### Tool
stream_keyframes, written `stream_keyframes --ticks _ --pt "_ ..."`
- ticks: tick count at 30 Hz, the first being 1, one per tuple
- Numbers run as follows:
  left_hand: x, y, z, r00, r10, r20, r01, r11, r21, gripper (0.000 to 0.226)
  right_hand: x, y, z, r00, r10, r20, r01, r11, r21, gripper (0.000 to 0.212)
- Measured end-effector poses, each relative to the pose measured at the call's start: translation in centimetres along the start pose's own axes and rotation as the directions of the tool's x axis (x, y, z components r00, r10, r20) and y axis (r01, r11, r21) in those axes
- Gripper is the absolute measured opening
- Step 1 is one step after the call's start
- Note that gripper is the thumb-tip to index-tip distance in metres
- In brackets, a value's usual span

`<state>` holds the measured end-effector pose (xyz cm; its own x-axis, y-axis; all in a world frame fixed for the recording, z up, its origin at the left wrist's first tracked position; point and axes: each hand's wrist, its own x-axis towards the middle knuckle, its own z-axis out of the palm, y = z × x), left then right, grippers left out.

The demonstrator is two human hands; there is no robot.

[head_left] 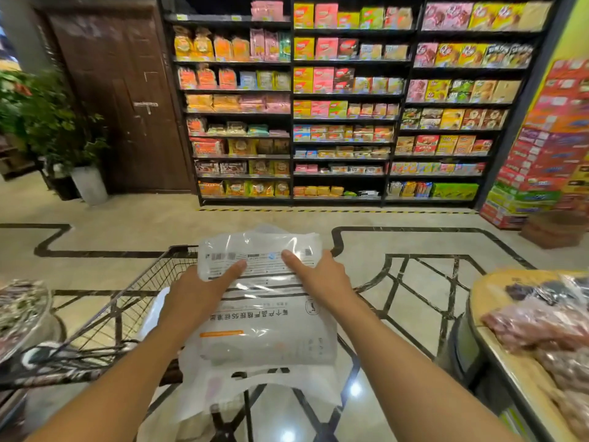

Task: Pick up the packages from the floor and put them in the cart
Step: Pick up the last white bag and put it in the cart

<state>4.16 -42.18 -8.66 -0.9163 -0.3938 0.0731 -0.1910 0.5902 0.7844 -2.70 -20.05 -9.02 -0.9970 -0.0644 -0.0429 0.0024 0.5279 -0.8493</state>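
Both hands hold a stack of white plastic mailer packages (264,327) over the black wire cart (149,282). My left hand (197,291) grips the stack's left side with the thumb on the top package (255,253), which has barcode labels. On the right side, my right hand (318,275) does the same, its thumb lying on top. More white packages (223,400) hang below the stack, partly hidden by my forearms. Whether the stack rests in the cart or is held above it cannot be told.
Tall shelves (338,106) of snack boxes stand ahead across the tiled floor. A potted plant (86,183) and brown door are at the left. Display tables with bagged goods flank me at the left (22,314) and right (526,330). Stacked red boxes (541,161) rise at the far right.
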Motion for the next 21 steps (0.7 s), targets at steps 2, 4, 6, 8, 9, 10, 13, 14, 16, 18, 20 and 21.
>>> stream_keyframes --ticks 2,4,6,8,9,10,13,14,16,18,20,21 --pt "2.9 1.4 1.9 1.000 -0.017 -0.019 0.017 1.000 0.002 0.062 4.1 0.0 -1.3 1.000 0.004 0.027 -0.004 1.000 -0.008 0.129" --pt "5.8 2.4 3.8 0.999 -0.029 -0.036 0.029 1.000 -0.001 0.062 8.1 0.0 -2.1 0.999 -0.007 0.045 0.008 1.000 -0.027 0.133" --pt "8.5 3.1 5.0 0.997 -0.051 -0.051 0.051 0.999 -0.001 0.064 11.9 0.2 -2.3 0.999 -0.020 0.048 0.022 0.999 -0.034 0.139" --pt "11.2 3.3 5.9 0.996 -0.065 -0.062 0.066 0.998 0.009 0.072 15.2 0.3 -2.1 0.997 -0.037 0.067 0.040 0.998 -0.050 0.142" --pt "12.4 3.3 6.3 0.995 -0.074 -0.067 0.075 0.997 0.014 0.075 16.7 0.3 -1.9 0.996 -0.045 0.078 0.049 0.998 -0.049 0.138" --pt "13.6 3.3 6.6 0.994 -0.087 -0.070 0.088 0.996 0.012 0.073 18.1 0.0 -1.7 0.995 -0.053 0.087 0.057 0.997 -0.045 0.131" --pt "17.5 2.6 7.3 0.986 -0.134 -0.102 0.135 0.991 0.007 0.058 22.7 -0.7 -0.1 0.987 -0.074 0.141 0.083 0.995 -0.055 0.108" --pt "18.8 2.2 7.5 0.983 -0.145 -0.115 0.146 0.989 0.001 0.058 24.1 -0.9 0.7 0.984 -0.081 0.158 0.092 0.994 -0.059 0.103" --pt "21.7 1.0 7.5 0.976 -0.159 -0.149 0.162 0.987 0.007 0.056 27.2 -1.5 2.7 0.979 -0.091 0.185 0.104 0.993 -0.061 0.101" --pt "24.9 -0.5 7.4 0.968 -0.175 -0.178 0.180 0.984 0.013 0.056 30.3 -2.2 5.0 0.973 -0.099 0.211 0.114 0.992 -0.061 0.097" --pt "28.3 -2.5 7.1 0.961 -0.197 -0.196 0.200 0.980 -0.009 0.061 33.4 -3.1 7.3 0.970 -0.112 0.215 0.130 0.989 -0.074 0.106" --pt "29.9 -3.5 7.0 0.955 -0.211 -0.207 0.211 0.977 -0.026 0.062 35.1 -3.5 8.7 0.969 -0.122 0.213 0.142 0.987 -0.081 0.114"
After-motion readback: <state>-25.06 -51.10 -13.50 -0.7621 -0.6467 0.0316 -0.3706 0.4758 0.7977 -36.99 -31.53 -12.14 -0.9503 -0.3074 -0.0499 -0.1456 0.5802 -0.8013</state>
